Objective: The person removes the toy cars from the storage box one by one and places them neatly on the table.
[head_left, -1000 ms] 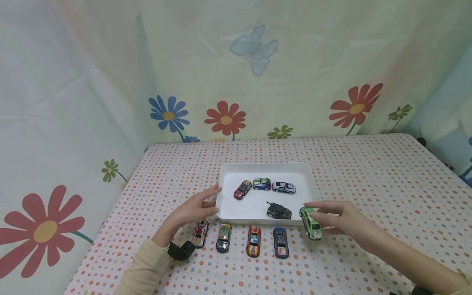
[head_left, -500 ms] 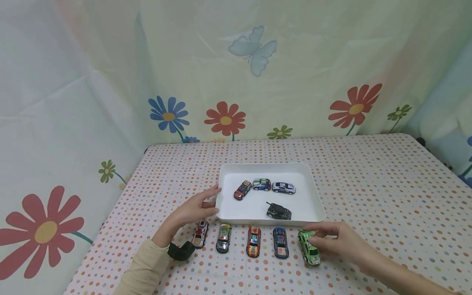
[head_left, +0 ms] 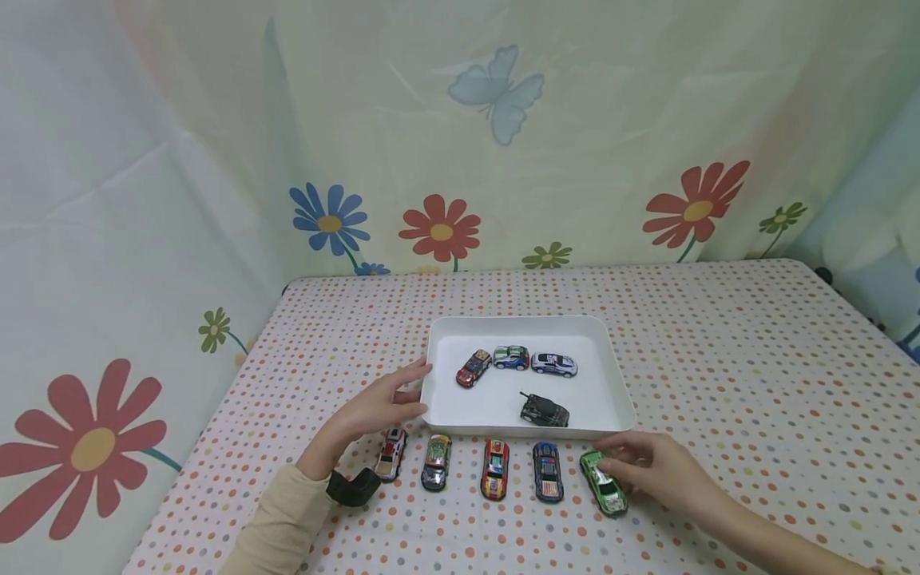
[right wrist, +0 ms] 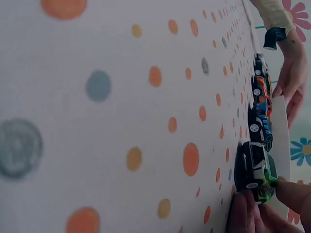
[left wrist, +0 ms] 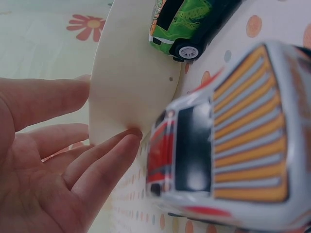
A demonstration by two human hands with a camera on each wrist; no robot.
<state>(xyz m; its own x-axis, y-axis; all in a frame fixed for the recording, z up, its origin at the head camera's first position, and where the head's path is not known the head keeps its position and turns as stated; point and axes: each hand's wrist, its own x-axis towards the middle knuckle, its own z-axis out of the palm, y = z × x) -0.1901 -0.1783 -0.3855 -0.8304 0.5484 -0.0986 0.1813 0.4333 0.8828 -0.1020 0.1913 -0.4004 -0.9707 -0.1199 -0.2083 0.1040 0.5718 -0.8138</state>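
In the head view my right hand (head_left: pixel 664 471) pinches a green toy car (head_left: pixel 604 482) on the table, just in front of the tray's right front corner. The right wrist view shows thumb and fingers at the green car's end (right wrist: pixel 262 177). My left hand (head_left: pixel 374 409), fingers extended, touches the left wall of the white tray (head_left: pixel 431 335). In the left wrist view its fingertips (left wrist: pixel 131 138) rest against the tray wall (left wrist: pixel 116 73), beside a white and red car (left wrist: pixel 189 150). Four cars stand in a row left of the green one, including a blue car (head_left: pixel 548 473).
Inside the tray are a red car (head_left: pixel 474 368), a green and blue car (head_left: pixel 511 358), a white car (head_left: pixel 554 365) and a black tank-like toy (head_left: pixel 545 410). A dotted cloth (head_left: pixel 719 359) covers the table, with a flowered curtain (head_left: pixel 596 144) behind.
My right hand has brought the green car from beside the tray's front right corner down toward the table's front, into line with the others. My left hand has stayed at the tray.
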